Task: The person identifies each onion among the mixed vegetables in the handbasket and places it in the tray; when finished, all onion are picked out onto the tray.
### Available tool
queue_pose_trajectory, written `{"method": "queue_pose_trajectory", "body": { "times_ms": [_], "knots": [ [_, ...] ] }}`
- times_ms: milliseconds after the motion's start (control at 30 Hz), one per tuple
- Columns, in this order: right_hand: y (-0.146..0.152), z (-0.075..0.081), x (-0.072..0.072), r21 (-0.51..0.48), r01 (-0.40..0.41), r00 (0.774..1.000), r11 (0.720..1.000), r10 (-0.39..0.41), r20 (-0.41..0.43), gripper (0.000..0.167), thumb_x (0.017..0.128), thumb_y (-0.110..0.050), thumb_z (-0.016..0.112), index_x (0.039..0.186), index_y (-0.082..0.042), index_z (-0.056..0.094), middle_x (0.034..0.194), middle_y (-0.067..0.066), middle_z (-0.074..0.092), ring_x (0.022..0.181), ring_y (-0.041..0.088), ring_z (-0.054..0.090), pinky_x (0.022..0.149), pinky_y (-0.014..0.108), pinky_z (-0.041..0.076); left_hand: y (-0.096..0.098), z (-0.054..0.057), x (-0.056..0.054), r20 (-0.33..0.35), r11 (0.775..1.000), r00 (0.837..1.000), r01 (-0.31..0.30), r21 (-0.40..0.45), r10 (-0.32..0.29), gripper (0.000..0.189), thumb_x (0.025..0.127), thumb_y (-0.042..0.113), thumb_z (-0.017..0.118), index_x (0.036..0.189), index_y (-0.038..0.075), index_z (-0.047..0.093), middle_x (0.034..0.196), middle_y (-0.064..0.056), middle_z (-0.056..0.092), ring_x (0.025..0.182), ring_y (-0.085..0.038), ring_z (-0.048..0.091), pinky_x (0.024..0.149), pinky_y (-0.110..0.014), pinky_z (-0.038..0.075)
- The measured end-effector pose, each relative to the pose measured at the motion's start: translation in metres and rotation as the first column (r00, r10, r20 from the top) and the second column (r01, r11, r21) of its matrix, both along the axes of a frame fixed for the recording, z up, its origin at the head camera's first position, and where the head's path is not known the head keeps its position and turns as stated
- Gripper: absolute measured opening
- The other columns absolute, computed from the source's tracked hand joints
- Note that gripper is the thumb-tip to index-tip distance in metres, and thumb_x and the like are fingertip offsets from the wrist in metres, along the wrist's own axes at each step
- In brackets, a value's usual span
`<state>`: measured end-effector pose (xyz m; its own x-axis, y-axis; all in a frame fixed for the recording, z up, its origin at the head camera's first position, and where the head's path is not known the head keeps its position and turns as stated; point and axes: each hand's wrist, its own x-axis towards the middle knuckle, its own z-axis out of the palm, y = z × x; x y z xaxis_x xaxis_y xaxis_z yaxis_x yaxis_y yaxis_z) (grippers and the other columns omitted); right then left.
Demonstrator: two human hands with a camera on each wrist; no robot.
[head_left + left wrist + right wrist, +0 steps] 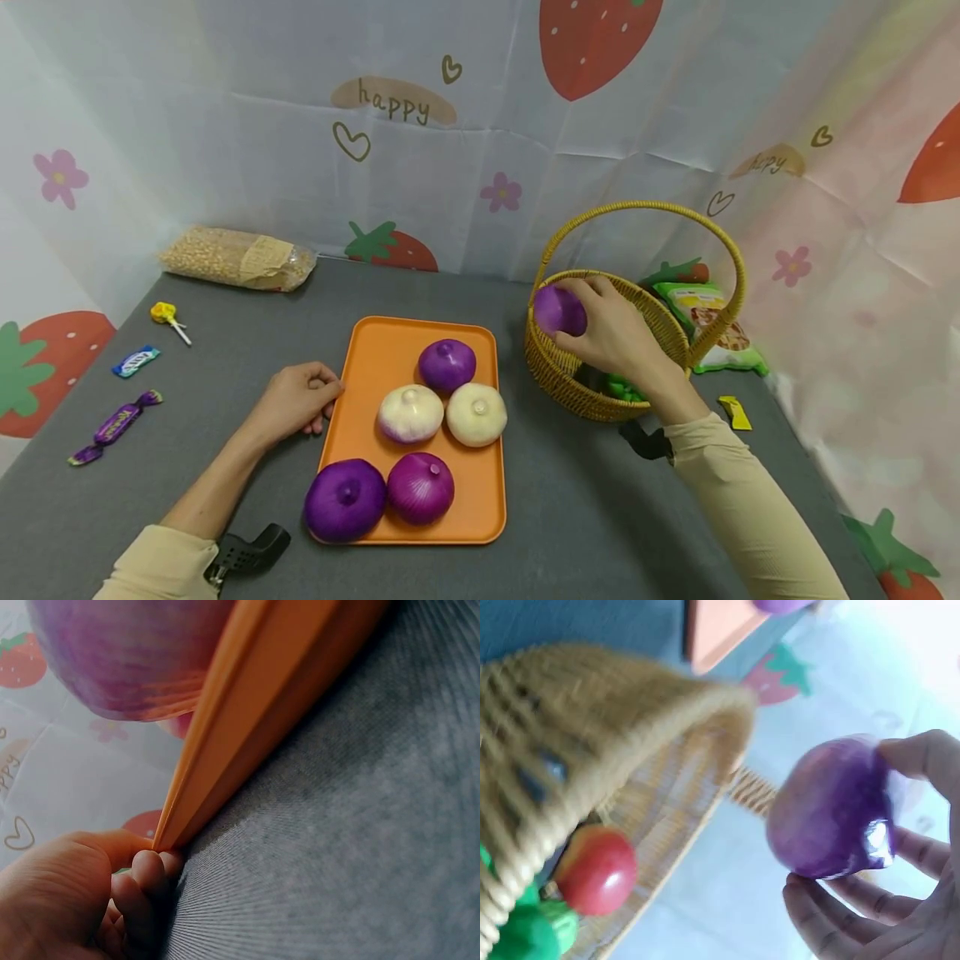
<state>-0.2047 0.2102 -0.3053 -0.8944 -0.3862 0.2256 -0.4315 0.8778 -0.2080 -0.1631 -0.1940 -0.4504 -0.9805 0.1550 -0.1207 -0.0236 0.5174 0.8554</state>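
Note:
My right hand (611, 329) holds a glossy purple onion (558, 310) over the left side of a yellow woven basket (558, 379), thumb and fingers spread around it. In the right wrist view the onion (829, 810) is clear of the basket wall (630, 712). Inside lie a red round fruit (598, 868) and green vegetables (529, 930). My left hand (296, 400) pinches the left rim of an orange tray (367, 358), thumb above and fingers beneath, as the left wrist view shows. On the tray sit a purple onion (447, 365), two whitish bulbs (410, 413) and two purple onions (346, 500) at the near edge.
Left of the tray lie a yellow lollipop (163, 313), a blue-wrapped candy (137, 361) and a purple-wrapped candy (116, 423). A bag of kernels (225, 257) rests at the back left. Beside the basket are a green snack bag (712, 329) and a yellow packet (735, 412). The basket's tall handle (645, 206) arches overhead.

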Motion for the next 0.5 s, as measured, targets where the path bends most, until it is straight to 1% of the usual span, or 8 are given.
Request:
{"method": "queue_pose_trajectory", "body": {
  "times_ms": [100, 233, 333, 500],
  "knots": [
    [-0.009, 0.002, 0.016, -0.011, -0.077, 0.996, 0.997, 0.077, -0.055, 0.062, 0.079, -0.032, 0.073, 0.136, -0.016, 0.054, 0.125, 0.016, 0.054, 0.096, 0.031, 0.063, 0.079, 0.046, 0.058, 0.0, 0.002, -0.001, -0.004, 1.0, 1.0, 0.0, 0.0, 0.0, 0.022, 0.098, 0.022, 0.055, 0.1, 0.001, 0.063, 0.065, -0.005, 0.063, 0.046, -0.015, 0.057, 0.045, -0.034, 0.052],
    [-0.023, -0.002, 0.03, 0.039, -0.164, 0.981, 0.986, 0.167, -0.103, 0.06, 0.079, -0.031, 0.074, 0.134, -0.016, 0.056, 0.124, 0.013, 0.055, 0.1, 0.027, 0.06, 0.08, 0.04, 0.057, 0.0, 0.002, -0.001, -0.012, 1.0, 1.0, -0.001, 0.0, 0.001, 0.023, 0.098, 0.022, 0.055, 0.1, 0.001, 0.063, 0.064, -0.005, 0.063, 0.046, -0.015, 0.057, 0.044, -0.033, 0.052],
    [-0.031, -0.01, 0.034, 0.089, -0.197, 0.967, 0.976, 0.208, -0.144, 0.059, 0.078, -0.03, 0.074, 0.133, -0.015, 0.058, 0.125, 0.014, 0.056, 0.103, 0.029, 0.06, 0.082, 0.041, 0.057, 0.0, 0.001, 0.0, -0.012, 1.0, 1.0, 0.002, -0.001, -0.002, 0.023, 0.098, 0.023, 0.055, 0.1, 0.001, 0.063, 0.064, -0.005, 0.063, 0.046, -0.015, 0.057, 0.044, -0.033, 0.052],
    [-0.04, -0.025, 0.034, 0.169, -0.214, 0.952, 0.962, 0.244, -0.183, 0.057, 0.077, -0.028, 0.076, 0.13, -0.013, 0.059, 0.122, 0.016, 0.06, 0.102, 0.031, 0.063, 0.081, 0.041, 0.058, 0.001, 0.0, 0.0, -0.004, 1.0, 1.0, 0.005, -0.001, -0.005, 0.023, 0.098, 0.023, 0.056, 0.1, 0.001, 0.063, 0.064, -0.005, 0.063, 0.046, -0.015, 0.058, 0.045, -0.033, 0.052]
  ]
}}
